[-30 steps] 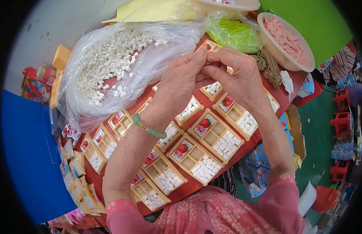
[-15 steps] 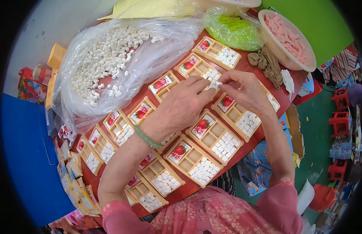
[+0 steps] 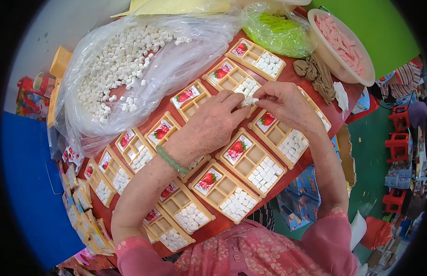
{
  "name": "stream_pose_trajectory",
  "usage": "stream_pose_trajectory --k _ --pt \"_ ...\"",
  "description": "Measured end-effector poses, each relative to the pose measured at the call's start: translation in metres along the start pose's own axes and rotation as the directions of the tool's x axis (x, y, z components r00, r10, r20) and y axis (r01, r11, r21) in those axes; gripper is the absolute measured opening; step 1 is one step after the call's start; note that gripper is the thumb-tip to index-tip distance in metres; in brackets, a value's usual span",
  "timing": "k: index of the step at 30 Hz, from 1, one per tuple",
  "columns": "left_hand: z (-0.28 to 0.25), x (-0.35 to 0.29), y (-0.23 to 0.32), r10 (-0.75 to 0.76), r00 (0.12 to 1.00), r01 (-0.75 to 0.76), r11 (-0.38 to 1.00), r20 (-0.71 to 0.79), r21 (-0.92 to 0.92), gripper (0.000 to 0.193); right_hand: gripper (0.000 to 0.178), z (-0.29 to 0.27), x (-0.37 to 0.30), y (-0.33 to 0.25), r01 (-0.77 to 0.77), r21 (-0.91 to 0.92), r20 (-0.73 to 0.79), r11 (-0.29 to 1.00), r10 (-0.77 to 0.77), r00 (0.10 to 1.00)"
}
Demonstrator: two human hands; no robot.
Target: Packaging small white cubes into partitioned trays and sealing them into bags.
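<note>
My left hand [image 3: 216, 124], with a green bead bracelet [image 3: 171, 161] at its wrist, is palm down over the middle trays, fingers curled; what lies under them is hidden. Its fingertips reach white marshmallows [image 3: 246, 88] in the end compartment of a beige plastic tray [image 3: 228, 84]. Opposite, my right hand [image 3: 287, 106] pinches thumb and forefinger at a small white marshmallow [image 3: 255, 100] on that compartment's near edge. Each visible tray has a strawberry-picture packet [image 3: 237, 149] at one end and smaller compartments between; most show white marshmallows at the other end.
An open clear plastic bag [image 3: 176, 60] of loose marshmallows spreads over the red table's left. Behind are a bag of green strips [image 3: 278, 27] and a bowl of pink pieces [image 3: 366, 73]. A brown cloth [image 3: 317, 76] lies by the bowl; stacked packed trays [image 3: 85, 211] stand left.
My fingers have shifted slightly over the same compartment, and the right fingertips are a little farther left. The view has moved a little; the trays otherwise look the same.
</note>
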State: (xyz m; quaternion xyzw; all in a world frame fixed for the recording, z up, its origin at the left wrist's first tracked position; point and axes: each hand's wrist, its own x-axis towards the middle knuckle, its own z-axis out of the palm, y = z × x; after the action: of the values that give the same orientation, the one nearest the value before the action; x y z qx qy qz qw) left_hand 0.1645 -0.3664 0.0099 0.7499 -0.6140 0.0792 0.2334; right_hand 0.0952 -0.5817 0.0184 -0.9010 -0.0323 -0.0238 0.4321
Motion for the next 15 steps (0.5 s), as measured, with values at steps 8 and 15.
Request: stream_pose_trajectory --k 8,15 --pt "-0.002 -0.002 -0.001 -0.029 0.999 0.029 1.0 0.031 -0.006 0.039 0.013 -0.001 0.009 -0.013 0.034 -0.186 0.084 0.982 -0.019 0.996" --pt "0.001 -0.002 -0.004 -0.007 1.0 0.007 1.0 0.029 0.0 0.03 0.015 -0.01 0.022 -0.02 -0.055 -0.28 0.208 0.958 0.116 0.971"
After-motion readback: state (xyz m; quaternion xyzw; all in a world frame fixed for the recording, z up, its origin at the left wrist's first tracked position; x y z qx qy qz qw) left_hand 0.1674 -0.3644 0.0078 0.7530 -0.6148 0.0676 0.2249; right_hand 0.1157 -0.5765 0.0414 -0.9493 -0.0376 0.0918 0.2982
